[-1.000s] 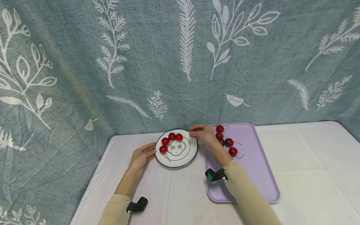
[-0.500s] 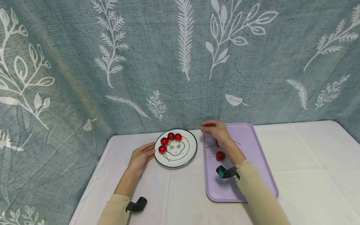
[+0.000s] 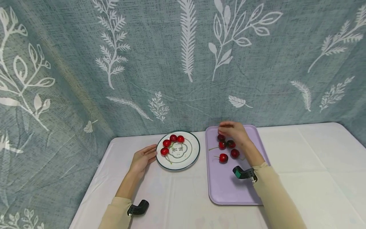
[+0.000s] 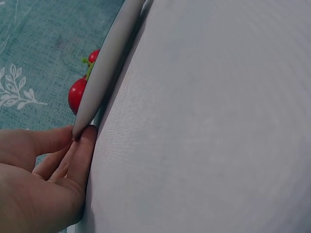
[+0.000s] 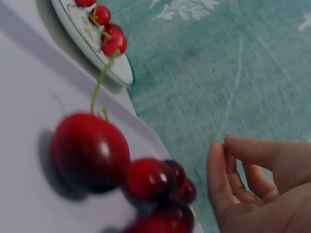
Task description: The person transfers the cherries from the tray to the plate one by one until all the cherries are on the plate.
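Observation:
At the rim of a white plate (image 3: pixel 187 160) with a dark edge, my left hand (image 3: pixel 139 162) holds on. The left wrist view shows its thumb on top and fingers (image 4: pixel 81 158) beneath the rim. Several red cherries (image 3: pixel 167 143) with green stems lie along the plate's left and back side. My right hand (image 3: pixel 235 133) hovers over the back of a lilac tray (image 3: pixel 228 194), fingers loosely curved, thumb tip close to the index fingertip, with nothing seen between them. A dark cherry (image 3: pixel 221 137) lies just under its fingertips. Other cherries (image 5: pixel 90 153) are grouped beside it on the tray.
A white cloth (image 3: pixel 177 197) covers the table. Behind it hangs a blue-green curtain (image 3: pixel 160 63) with white leaf prints, close to the backs of plate and tray. Each wrist wears a black strap with a camera (image 3: pixel 243 172).
My right hand has moved right from the plate's back edge to above the tray, uncovering cherries there. My left hand stays at the plate's rim.

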The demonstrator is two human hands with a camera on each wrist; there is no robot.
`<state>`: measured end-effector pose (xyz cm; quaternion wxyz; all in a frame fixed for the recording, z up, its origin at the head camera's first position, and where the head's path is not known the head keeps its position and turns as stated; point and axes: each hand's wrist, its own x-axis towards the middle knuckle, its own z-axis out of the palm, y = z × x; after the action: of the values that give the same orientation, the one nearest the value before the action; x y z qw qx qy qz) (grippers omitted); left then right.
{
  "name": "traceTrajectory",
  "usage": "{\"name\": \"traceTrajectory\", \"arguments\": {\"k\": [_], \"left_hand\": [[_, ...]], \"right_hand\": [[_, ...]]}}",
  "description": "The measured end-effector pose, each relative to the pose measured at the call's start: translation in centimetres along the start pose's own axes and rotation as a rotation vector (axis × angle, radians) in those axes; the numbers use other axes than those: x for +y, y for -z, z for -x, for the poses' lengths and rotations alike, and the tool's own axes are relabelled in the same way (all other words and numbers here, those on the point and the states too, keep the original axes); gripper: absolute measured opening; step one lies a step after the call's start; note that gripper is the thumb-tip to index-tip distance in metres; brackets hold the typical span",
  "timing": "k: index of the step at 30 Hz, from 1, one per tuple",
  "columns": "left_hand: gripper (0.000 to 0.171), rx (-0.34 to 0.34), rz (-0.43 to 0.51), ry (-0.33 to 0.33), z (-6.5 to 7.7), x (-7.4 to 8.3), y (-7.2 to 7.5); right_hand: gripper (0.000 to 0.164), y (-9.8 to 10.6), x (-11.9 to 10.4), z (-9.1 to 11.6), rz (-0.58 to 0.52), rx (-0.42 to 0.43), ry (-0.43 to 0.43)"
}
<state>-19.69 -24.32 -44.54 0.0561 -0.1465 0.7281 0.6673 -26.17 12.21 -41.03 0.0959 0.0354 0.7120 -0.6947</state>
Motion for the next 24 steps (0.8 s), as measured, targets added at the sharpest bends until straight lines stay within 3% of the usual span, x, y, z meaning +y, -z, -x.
{"name": "traceTrajectory", "arguments": {"k": [8,13,20,24], "left_hand": [[0.046,0.001,0.002,0.004,0.0,0.0,0.0],[0.046,0.003,-0.006,0.007,0.0,0.0,0.0],[0.045,0.002,-0.005,0.004,0.1,0.1,0.1],[0.045,-0.002,-0.006,-0.001,0.1,0.1,0.1]], "right_hand": [[0.040,3.1,0.8,0.4,0.133,-0.141,0.031],[0.039,4.4,1.2,0.6,0.139,-0.140,0.044],[0.032,5.8,2.0,1.3,0.399,-0.130,0.178],[0.029,6.3,2.5,1.4,0.460,-0.128,0.167]]}}
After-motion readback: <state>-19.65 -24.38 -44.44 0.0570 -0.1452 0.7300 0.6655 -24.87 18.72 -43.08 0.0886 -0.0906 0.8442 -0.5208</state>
